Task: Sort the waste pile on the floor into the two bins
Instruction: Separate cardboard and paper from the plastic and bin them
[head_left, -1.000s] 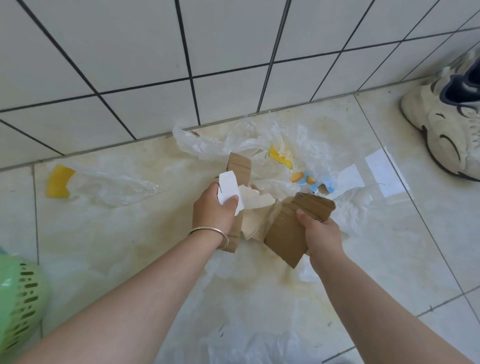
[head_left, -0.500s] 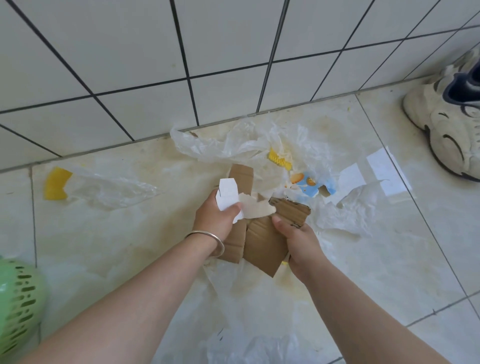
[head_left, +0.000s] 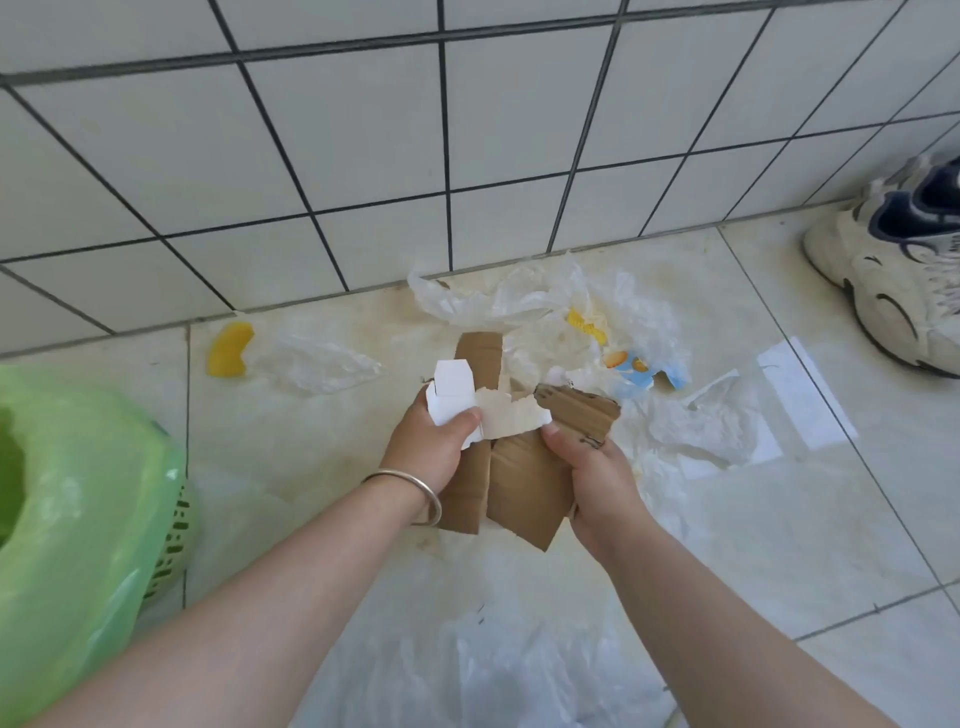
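The green bin (head_left: 78, 519) and shoe (head_left: 904, 270) (opposite sides) are cut off by the edges.

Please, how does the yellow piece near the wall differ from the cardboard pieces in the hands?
The yellow piece lies on the floor, untouched; the cardboard pieces are held up by the left hand and right hand. The yellow piece is bright, curved and small; the cardboard pieces are brown, flat, torn and larger. Both are waste not yet in a bin.
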